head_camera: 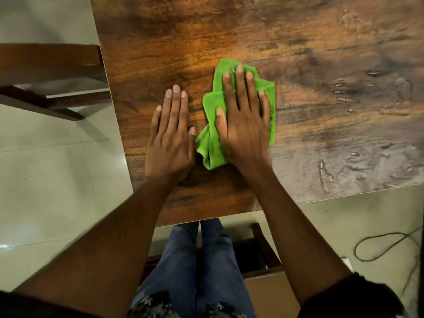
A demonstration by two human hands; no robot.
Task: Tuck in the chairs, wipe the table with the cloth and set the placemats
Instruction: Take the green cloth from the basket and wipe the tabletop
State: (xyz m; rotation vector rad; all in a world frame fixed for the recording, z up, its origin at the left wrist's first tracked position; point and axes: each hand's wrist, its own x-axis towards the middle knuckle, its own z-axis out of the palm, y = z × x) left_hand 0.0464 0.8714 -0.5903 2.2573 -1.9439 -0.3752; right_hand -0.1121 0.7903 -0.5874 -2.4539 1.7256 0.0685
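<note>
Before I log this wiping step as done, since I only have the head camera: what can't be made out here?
- Table: far and right parts cut off by the picture's edges, so placemats cannot be checked.
- Cloth: its middle is hidden under the right hand.
- Chair at the left: cut off by the edge and partly under the table.
- Wood under the left hand: covered.

Right hand (244, 125) on cloth (268, 95) on table (298, 53); left hand (171, 136) beside.
</note>
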